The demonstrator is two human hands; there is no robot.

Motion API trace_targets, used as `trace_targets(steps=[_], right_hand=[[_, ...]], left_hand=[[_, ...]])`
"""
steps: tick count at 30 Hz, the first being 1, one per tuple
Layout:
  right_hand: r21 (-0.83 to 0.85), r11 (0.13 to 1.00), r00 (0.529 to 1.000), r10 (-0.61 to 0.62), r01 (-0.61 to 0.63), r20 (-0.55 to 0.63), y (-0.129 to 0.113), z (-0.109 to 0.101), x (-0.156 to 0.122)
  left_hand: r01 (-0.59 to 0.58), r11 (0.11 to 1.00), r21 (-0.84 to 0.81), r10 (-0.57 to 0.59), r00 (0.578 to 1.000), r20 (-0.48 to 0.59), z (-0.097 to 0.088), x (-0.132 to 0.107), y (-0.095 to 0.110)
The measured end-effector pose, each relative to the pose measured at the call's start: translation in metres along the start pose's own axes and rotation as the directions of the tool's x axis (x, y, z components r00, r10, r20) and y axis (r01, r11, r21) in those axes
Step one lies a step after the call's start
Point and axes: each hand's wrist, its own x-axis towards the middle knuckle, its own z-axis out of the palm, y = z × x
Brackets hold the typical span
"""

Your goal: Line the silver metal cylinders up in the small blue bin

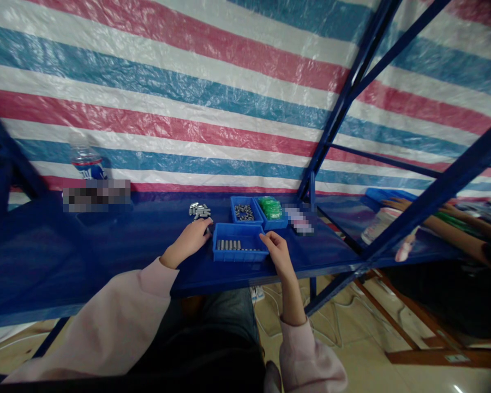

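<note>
A blue plastic bin stands near the table's front edge, with a row of upright metal cylinders along its left part and lower pieces further right. My left hand is just left of this bin, its fingers pinched together; a small dark-grey bit shows at the fingertips, too small to name for certain. Behind that hand lies a loose pile of shiny metal cylinders. My right hand is at the bin's right end, thumb and fingers closed over its rim.
Behind the front bin stand a blue bin of small metal parts and a bin with green plastic bags. A bottle is at the back left. Blue frame bars rise at right; beyond them are another person's hands.
</note>
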Motion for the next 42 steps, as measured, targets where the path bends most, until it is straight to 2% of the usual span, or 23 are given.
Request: trace_targets(steps=[4, 7, 9, 13, 19, 23, 34, 37, 40, 42], right_hand=[[0.001, 1.0, 1.0, -0.002, 0.002, -0.008, 0.001, 0.0, 0.0], [0.004, 1.0, 1.0, 0.002, -0.002, -0.012, 0.001, 0.0, 0.001], [0.007, 1.0, 1.0, 0.006, -0.006, -0.014, 0.002, 0.0, 0.001], [0.011, 1.0, 1.0, 0.005, -0.005, -0.005, 0.0, 0.0, 0.001], [0.0, 1.0, 1.0, 0.016, -0.016, -0.008, -0.004, 0.0, 0.0], [-0.007, 1.0, 1.0, 0.023, -0.023, -0.013, -0.006, 0.0, -0.001], [-0.001, 1.0, 1.0, 0.005, -0.005, -0.009, -0.003, 0.001, 0.001], [0.009, 1.0, 1.0, 0.016, -0.016, -0.003, -0.003, 0.001, 0.0], [0.017, 0.999, 1.0, 0.03, -0.03, 0.004, -0.003, 0.001, 0.0], [0.02, 0.999, 1.0, 0.031, -0.031, 0.003, -0.003, 0.001, -0.001]], left_hand=[[-0.021, 0.993, -0.116, -0.003, 0.98, -0.2, -0.007, 0.009, 0.013], [-0.136, 0.973, -0.188, 0.086, 0.964, -0.251, -0.01, 0.016, 0.035], [-0.213, 0.95, -0.228, 0.17, 0.966, -0.194, -0.008, 0.02, 0.05], [-0.299, 0.922, -0.245, 0.312, 0.95, 0.015, 0.008, 0.027, 0.071], [-0.228, 0.927, -0.298, 0.306, 0.918, 0.251, 0.027, 0.036, 0.071], [-0.226, 0.927, -0.299, 0.314, 0.904, 0.291, 0.027, 0.038, 0.065], [-0.239, 0.957, -0.166, 0.28, 0.914, 0.294, 0.024, 0.032, 0.067], [-0.272, 0.947, -0.17, 0.307, 0.923, 0.231, 0.022, 0.029, 0.071], [-0.315, 0.928, -0.2, 0.331, 0.942, 0.049, 0.016, 0.027, 0.071], [-0.32, 0.933, -0.168, 0.309, 0.947, -0.087, 0.01, 0.026, 0.063]])
